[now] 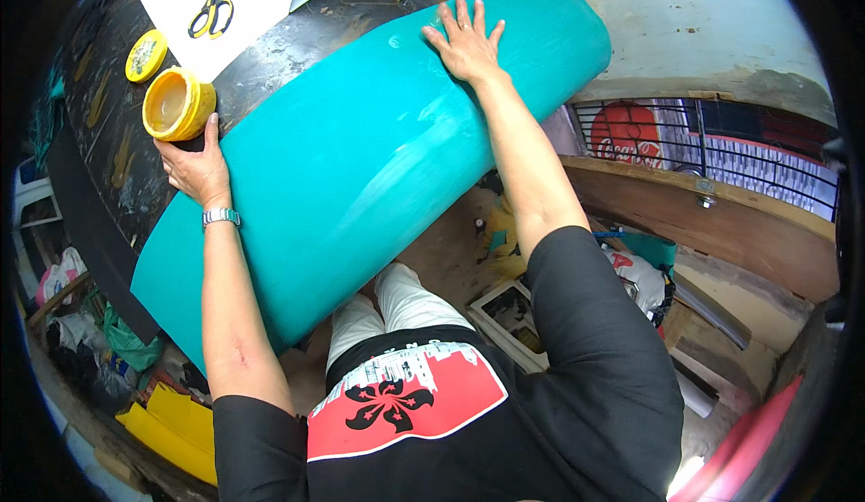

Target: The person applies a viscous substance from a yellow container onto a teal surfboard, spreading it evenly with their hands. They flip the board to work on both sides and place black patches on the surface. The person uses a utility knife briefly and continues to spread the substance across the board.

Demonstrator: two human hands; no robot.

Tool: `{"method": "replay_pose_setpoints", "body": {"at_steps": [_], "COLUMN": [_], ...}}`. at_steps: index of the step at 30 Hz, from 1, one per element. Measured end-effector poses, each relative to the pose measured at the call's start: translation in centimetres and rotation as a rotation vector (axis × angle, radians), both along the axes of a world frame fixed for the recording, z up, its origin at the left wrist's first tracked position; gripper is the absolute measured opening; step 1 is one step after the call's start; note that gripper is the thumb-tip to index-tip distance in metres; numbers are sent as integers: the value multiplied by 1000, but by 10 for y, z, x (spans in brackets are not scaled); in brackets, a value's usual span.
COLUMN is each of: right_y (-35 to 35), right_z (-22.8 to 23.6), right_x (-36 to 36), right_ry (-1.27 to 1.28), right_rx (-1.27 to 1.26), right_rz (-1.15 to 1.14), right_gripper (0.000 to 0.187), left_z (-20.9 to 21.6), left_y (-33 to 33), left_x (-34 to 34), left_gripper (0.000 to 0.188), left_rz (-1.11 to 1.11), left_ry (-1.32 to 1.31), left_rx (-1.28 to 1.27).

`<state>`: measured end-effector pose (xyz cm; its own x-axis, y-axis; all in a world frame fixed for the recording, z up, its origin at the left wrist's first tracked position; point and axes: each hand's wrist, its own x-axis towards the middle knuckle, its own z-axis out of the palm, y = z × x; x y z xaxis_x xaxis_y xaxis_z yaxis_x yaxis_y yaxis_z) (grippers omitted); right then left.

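Note:
A large teal-green flexible sheet [351, 150] lies across the dark tabletop, its near edge curving down over my legs. My right hand [470, 50] presses flat on the sheet's far part, fingers spread, with nothing in it. At the sheet's left end, my left hand [200, 173] grips a round yellow tub [205, 101], thumb against its side; the fingers under it are partly hidden. The tub is tilted, its mouth facing me, with pale, glossy stuff inside. Behind the tub lies a yellow lid [146, 56] crusted with whitish residue.
Scissors [211, 15] with black and yellow handles rest on white paper [257, 15] at the far left. The dark tabletop [99, 132] is stained. To the right is a metal grille [703, 146] above a wooden board [703, 197]. Bags and yellow sheeting [171, 425] crowd the lower left.

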<state>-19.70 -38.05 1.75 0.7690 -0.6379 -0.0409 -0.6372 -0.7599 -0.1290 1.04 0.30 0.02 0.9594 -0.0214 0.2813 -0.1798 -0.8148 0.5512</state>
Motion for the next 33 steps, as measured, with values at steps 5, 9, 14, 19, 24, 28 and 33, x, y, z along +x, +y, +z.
{"method": "replay_pose_setpoints", "body": {"at_steps": [5,9,14,19,24,28,33], "right_y": [17,72,34,-21,-11,10,48], "right_z": [0,-1,14,6,0,2,0], "right_x": [5,-7,-22,-8,9,14,22], "right_ry": [27,21,62,86,110,129,142], "right_rx": [-61,-9,-95,-51,-48,-48,-54], "right_rz": [-131,79,120,97,242,324,389], "right_gripper": [92,93,90,92,87,89,89], "left_z": [1,0,1,1,0,-4,-1], "left_y": [-2,-1,-1,-1,1,5,51], "left_x": [1,1,1,1,2,3,4], "left_gripper": [105,105,106,107,107,115,112], "left_rz": [8,-7,11,7,0,-50,-477], "left_ry": [-39,-47,-19,-10,-7,-26,-66], "left_rx": [18,5,9,2,-8,1,-67]}}
